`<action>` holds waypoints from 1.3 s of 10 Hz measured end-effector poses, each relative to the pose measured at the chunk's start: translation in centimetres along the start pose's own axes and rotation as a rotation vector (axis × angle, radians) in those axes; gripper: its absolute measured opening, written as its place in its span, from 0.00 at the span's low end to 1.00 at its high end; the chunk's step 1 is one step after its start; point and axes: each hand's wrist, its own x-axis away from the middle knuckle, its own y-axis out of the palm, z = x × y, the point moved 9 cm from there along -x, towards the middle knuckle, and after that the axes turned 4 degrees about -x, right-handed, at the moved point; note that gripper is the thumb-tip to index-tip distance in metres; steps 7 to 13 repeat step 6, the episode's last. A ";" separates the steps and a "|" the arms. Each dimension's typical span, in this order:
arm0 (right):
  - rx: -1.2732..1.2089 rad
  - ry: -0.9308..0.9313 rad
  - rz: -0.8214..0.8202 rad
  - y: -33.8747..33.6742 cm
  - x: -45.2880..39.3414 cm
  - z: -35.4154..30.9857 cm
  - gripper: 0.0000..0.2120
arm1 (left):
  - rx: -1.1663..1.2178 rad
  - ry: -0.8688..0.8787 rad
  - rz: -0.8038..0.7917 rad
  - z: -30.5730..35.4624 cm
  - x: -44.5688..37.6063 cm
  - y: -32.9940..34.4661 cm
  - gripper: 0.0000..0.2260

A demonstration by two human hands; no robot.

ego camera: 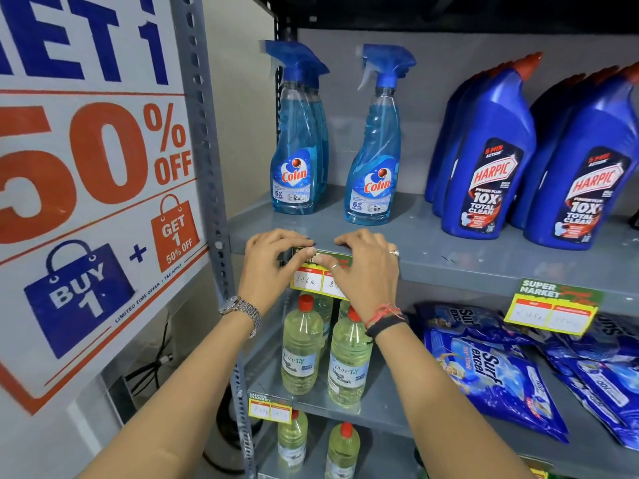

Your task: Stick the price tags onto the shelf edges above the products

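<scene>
— While both hands are up at the shelf edge (449,267), where exactly is the price tag (320,276)?

— It lies flat against the front of the grey shelf edge, just above the clear bottles (301,350) with red caps and just below the two blue spray bottles (375,140). Its lower half, with the yellow frame and two white fields with handwriting, hangs a little under the edge.

— What does each grip do?

— The left hand (271,264) has its fingers curled over the top of the shelf and its thumb pressed on the green upper strip of the tag. The right hand (366,267) does the same from the other side: fingers on the shelf top, thumb on the tag, covering part of the right white field. Both hands are closed onto the tag and the edge together, pinching them.

— Other tags?

— A second tag (553,305) is on the same edge further right, above the blue detergent packets (491,375). A third tag (269,407), small, is on the next shelf down. Blue toilet cleaner bottles (491,160) stand at the right of the upper shelf, and a big discount poster (93,188) fills the left side.
</scene>
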 end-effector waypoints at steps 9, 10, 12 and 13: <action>-0.179 -0.028 -0.321 -0.6 -0.5 0.9 0.19 | 0.095 -0.155 -0.149 -0.9 -0.5 -0.2 0.11; -0.179 -0.028 -0.321 -0.6 -0.5 0.9 0.19 | 0.095 -0.155 -0.149 -0.9 -0.5 -0.2 0.11; -0.179 -0.028 -0.321 -0.6 -0.5 0.9 0.19 | 0.095 -0.155 -0.149 -0.9 -0.5 -0.2 0.11; -0.179 -0.028 -0.321 -0.6 -0.5 0.9 0.19 | 0.095 -0.155 -0.149 -0.9 -0.5 -0.2 0.11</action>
